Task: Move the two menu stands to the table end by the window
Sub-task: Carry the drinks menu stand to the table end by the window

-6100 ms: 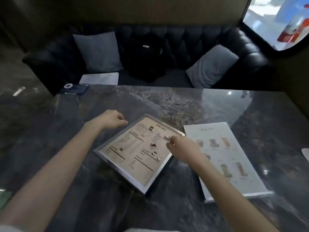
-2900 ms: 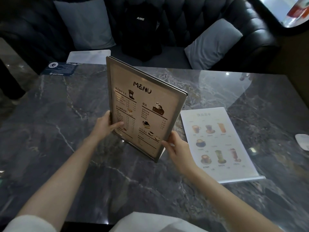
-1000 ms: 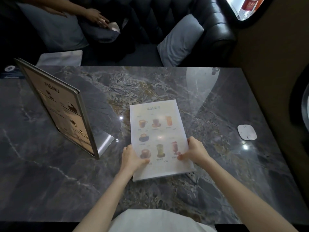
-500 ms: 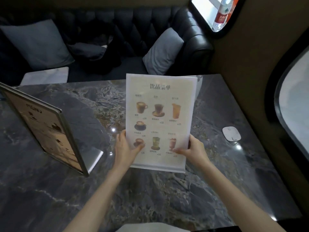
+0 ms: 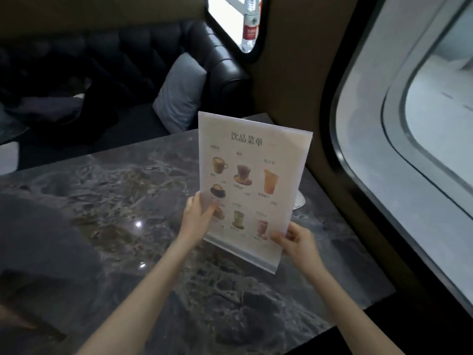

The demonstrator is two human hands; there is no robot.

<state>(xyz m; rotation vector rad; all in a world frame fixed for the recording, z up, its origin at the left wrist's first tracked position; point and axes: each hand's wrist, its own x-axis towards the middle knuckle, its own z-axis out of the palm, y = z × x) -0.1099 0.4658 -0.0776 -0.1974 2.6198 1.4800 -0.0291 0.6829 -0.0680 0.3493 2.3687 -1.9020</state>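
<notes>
I hold the white drinks menu stand (image 5: pixel 252 180) upright over the right part of the dark marble table (image 5: pixel 128 201), near the window (image 5: pixel 422 129). Its clear base (image 5: pixel 243 254) hangs at its lower edge, close above the tabletop. My left hand (image 5: pixel 195 219) grips its lower left edge, thumb on the printed face. My right hand (image 5: pixel 298 242) grips its lower right corner. The framed brown menu stand is out of view to the left.
A small white device (image 5: pixel 299 201) lies on the table, partly hidden behind the menu. A black leather sofa (image 5: pixel 143 60) with a grey cushion (image 5: pixel 179 90) stands beyond the table. A water bottle (image 5: pixel 250 21) stands at the far window.
Both hands have carried the drinks menu stand to the right, toward the window end. My view has swung right, so the framed menu stand has left the picture.
</notes>
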